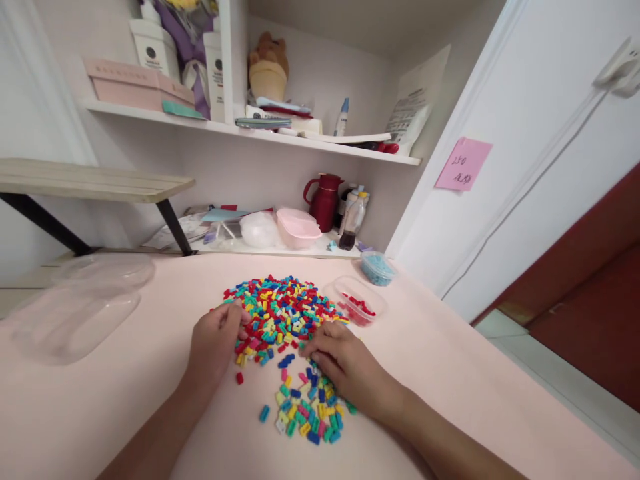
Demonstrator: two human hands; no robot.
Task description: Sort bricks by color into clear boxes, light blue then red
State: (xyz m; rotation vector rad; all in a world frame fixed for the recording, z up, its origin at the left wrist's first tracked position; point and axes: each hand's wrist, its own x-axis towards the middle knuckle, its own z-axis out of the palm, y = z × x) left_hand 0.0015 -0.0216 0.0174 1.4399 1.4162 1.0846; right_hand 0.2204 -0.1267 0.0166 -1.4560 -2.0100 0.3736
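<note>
A large heap of small toy bricks (280, 310) in red, blue, yellow, green and white lies on the pink tabletop. At its left edge is my left hand (217, 337), with the fingers curled in and the thumb pressed against them; whatever they may hold is hidden. My right hand (345, 363) reaches in at the heap's near right side, fingers bent down and drawn together among the bricks. Its fingertips are too small to show what is pinched. A smaller group of bricks (310, 410) without red ones is spread below it. One red brick (239, 378) lies apart.
A clear tub (377, 308) with red bricks stands right of the heap, and a round tub of light blue pieces (379, 268) behind it. Clear plastic containers (95, 327) lie at left. Along the back are a pink box (299, 228), a red jug (326, 203) and bottles (353, 220).
</note>
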